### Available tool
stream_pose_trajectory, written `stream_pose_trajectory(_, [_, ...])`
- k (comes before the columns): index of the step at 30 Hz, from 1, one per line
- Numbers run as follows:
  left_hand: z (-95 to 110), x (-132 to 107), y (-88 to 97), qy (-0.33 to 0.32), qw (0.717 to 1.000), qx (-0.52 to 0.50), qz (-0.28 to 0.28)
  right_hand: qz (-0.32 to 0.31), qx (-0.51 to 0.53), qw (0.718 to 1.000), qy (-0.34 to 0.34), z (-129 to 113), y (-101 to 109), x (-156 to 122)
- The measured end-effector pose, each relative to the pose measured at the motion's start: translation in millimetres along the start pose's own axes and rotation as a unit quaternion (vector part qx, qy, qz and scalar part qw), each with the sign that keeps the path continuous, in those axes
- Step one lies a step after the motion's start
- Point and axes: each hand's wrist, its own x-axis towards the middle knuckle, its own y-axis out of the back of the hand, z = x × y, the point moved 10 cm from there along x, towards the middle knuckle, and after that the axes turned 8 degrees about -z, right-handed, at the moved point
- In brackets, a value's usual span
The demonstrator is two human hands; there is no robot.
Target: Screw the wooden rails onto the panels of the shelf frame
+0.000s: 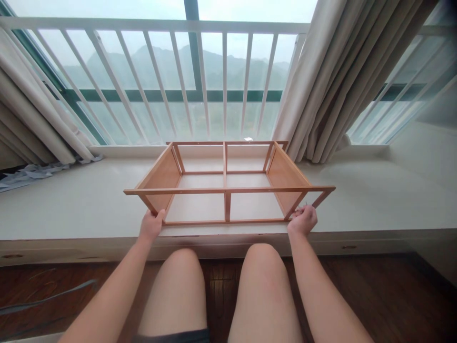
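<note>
A light wooden shelf frame (225, 189) lies on its side on the wide white window sill (71, 200), its open front facing up. My left hand (152, 225) grips the frame's near left corner, fingers wrapped round a slat. At the near right corner my right hand (303, 220) is closed round the slanted leg, and something small and thin may be pinched in its fingers. My bare knees (221, 281) show below the sill.
White window railing (200, 76) runs behind the frame. Beige curtains hang at the left (32, 128) and right (342, 81). Crumpled papers (32, 172) lie on the sill's far left. Dark wooden floor (392, 295) lies below.
</note>
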Motion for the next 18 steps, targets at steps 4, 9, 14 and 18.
stream_pose_trajectory(4, [0, -13, 8.0, 0.003, 1.000, 0.004, 0.003, 0.002, -0.013, 1.000, 0.013, -12, 5, -7])
stream_pose_trajectory(9, [29, -35, 36.0, 0.011, 0.997, 0.073, 0.035, 0.001, -0.039, 0.998, 0.046, -44, 3, -7])
stream_pose_trajectory(14, [77, -44, 72.5, 0.031, 0.987, 0.148, 0.055, -0.012, -0.059, 0.994, 0.088, -88, -16, 3])
stream_pose_trajectory(18, [114, -39, 97.2, 0.010, 0.978, 0.198, 0.064, -0.028, -0.079, 0.990, 0.116, -122, -39, 17])
